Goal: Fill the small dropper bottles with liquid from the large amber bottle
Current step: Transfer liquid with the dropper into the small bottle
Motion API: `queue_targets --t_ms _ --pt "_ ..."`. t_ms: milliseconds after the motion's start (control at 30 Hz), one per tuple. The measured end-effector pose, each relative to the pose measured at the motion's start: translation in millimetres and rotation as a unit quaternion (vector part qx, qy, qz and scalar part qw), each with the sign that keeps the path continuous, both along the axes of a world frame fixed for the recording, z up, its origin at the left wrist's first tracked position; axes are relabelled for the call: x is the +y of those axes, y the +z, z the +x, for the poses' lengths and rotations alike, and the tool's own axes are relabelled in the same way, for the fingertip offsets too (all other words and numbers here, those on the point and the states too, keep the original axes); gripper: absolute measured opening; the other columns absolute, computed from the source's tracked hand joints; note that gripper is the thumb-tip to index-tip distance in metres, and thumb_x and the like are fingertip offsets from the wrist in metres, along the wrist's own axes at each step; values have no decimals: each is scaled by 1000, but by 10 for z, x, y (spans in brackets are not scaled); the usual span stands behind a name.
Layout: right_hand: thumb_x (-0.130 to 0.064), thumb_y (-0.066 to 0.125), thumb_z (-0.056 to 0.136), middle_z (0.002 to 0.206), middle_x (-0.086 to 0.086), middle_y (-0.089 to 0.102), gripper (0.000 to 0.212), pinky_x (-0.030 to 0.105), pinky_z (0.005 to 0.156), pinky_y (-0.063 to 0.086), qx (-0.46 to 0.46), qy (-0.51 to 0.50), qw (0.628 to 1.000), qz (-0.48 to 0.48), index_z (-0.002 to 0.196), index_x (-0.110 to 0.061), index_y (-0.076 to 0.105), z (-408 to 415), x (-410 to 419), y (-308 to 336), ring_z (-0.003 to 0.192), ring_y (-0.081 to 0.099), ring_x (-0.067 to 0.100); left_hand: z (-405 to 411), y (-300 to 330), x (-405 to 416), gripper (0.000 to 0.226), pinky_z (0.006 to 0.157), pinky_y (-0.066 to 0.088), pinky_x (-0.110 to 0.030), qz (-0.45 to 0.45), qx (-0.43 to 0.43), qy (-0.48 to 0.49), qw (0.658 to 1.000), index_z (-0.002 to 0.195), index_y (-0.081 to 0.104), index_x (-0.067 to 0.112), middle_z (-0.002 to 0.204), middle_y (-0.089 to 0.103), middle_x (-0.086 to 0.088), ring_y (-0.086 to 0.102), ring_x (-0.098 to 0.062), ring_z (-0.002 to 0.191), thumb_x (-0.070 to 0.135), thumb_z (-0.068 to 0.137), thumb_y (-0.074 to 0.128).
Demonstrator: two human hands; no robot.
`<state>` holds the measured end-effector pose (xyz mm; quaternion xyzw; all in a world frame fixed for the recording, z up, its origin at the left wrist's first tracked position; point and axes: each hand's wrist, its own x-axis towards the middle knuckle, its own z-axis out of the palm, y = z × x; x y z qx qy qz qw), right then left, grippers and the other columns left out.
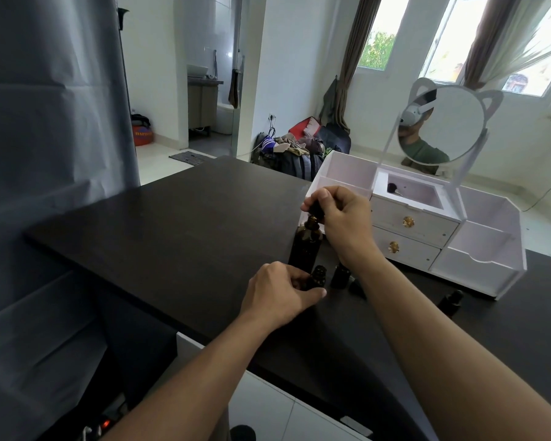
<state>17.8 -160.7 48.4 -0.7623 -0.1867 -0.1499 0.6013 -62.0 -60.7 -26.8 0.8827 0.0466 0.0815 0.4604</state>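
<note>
The large amber bottle (pixel 305 246) stands upright on the dark table (pixel 178 224), its mouth uncovered. Just above that mouth my right hand (pixel 341 218) pinches a black dropper cap (pixel 316 211). My left hand (pixel 280 292) grips a small dark dropper bottle (pixel 318 276) standing in front of the large one. A second small bottle (pixel 341 275) stands to its right, partly hidden by my right wrist. A small dark cap (pixel 357 286) lies beside it, and another small bottle (pixel 450 300) lies further right.
A white cosmetic organiser (pixel 477 243) with two drawers and a round cat-ear mirror (pixel 439 125) stands at the right of the table, close behind my right hand. The table's left half is bare dark wood. A grey curtain (pixel 51 154) hangs at the left.
</note>
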Motion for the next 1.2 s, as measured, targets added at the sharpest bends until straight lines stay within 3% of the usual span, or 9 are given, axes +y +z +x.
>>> queue_targets --t_ms 233,533,733,1000,1200 --pt "-18 57 97 83 0 75 23 47 85 58 -36 -12 999 -34 80 -22 72 22 -8 -34 85 72 17 -3 12 -7 45 87 54 -31 -1 5 1 1000 110 72 27 88 67 12 65 -9 94 52 74 78" --pt "-19 61 94 73 -4 73 27 45 68 58 -78 -30 990 -114 70 -25 71 33 27 4 69 68 19 -7 8 -7 44 83 53 -27 -5 6 8 1000 110 72 27 78 59 17 63 -6 88 52 74 78" --pt "-17 61 95 73 -1 74 32 48 76 59 -47 -23 994 -97 66 -26 70 49 21 1 74 71 23 2 11 -10 45 85 52 -26 -2 9 7 1000 111 72 26 85 64 13 65 -9 94 51 74 78" --pt "-22 61 95 85 4 75 15 44 87 58 10 13 998 -68 87 -15 72 0 -11 22 86 72 18 -3 11 -2 42 82 48 -25 -10 17 -4 1000 111 71 28 91 65 12 63 -8 97 50 76 76" --pt "-20 63 93 82 4 75 17 48 84 58 3 8 999 -53 78 -22 70 12 -21 17 83 73 20 -11 19 0 41 82 51 -27 -3 14 1 1000 109 72 28 90 67 12 63 -7 92 52 75 76"
